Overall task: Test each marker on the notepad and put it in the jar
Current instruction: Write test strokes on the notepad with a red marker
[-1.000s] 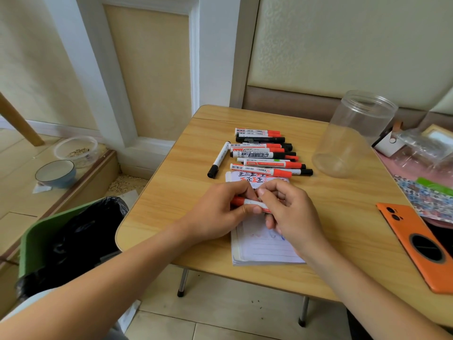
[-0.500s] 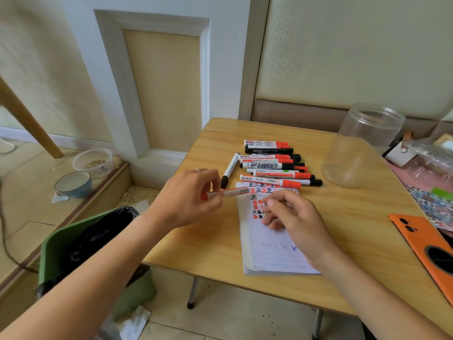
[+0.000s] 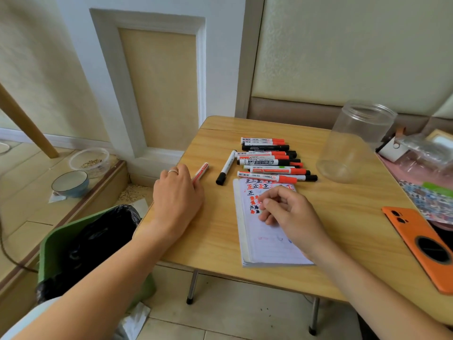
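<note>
The left hand (image 3: 177, 192) holds a red marker (image 3: 201, 171) low on the table (image 3: 215, 236), far from the empty jar (image 3: 353, 143). The right hand (image 3: 289, 212) rests loosely curled on the notepad (image 3: 267, 246), holding nothing. The marker may be left aside, outside the jar.

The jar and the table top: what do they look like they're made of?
The jar looks like clear plastic, possibly glass: the wall and table show through it, with a threaded rim and no lid. The table top shows a light wood-grain pattern with a smooth, faintly glossy finish, likely laminate rather than solid wood.
</note>
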`<state>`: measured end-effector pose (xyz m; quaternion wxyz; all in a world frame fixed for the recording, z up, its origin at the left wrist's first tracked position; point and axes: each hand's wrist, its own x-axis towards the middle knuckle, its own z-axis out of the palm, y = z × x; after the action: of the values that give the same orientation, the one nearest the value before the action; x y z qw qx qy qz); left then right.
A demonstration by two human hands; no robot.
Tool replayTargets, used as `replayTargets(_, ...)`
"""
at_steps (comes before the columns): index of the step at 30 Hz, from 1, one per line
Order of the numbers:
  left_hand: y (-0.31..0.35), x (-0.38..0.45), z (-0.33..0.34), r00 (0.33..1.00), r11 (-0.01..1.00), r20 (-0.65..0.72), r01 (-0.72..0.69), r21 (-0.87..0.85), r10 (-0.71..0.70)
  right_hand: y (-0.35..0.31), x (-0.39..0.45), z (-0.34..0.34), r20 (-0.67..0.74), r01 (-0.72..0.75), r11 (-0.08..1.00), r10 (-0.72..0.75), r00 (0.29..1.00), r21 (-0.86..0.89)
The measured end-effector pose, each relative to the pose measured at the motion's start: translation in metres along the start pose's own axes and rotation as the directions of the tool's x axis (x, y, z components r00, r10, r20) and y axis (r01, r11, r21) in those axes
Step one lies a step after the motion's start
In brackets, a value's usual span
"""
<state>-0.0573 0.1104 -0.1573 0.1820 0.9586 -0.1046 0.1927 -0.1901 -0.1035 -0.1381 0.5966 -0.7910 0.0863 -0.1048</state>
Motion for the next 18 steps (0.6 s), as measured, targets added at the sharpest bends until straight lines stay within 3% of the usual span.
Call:
replayTargets(12, -0.002, -0.001, -0.005, 0.999, 0.999, 0.023, 0.032, -0.014, -0.032, -0.012, 0.004, -0.005, 0.011, -0.063, 0.997, 0.063, 0.998, -0.040)
replayTargets(14, 0.003, 0.001, -0.007, 1.000, 0.996, -0.015, -0.016, -0.084, 0.015, -0.015, 0.009, -0.009, -0.068, 0.029, 0.984, -0.041, 0.997, -0.174)
replayTargets(16, 0.013, 0.000, -0.009, 0.985, 0.968, -0.032, -0.170, -0.182, 0.167, -0.016, 0.021, -0.013, -0.111, 0.209, 0.837, -0.304, 0.946, -0.505)
replayTargets(18, 0.025, -0.006, -0.012, 0.933, 0.893, -0.021, -0.349, -0.284, 0.358, -0.013, 0.035, -0.016, -0.067, 0.253, 0.597, -0.460, 0.885, -0.761)
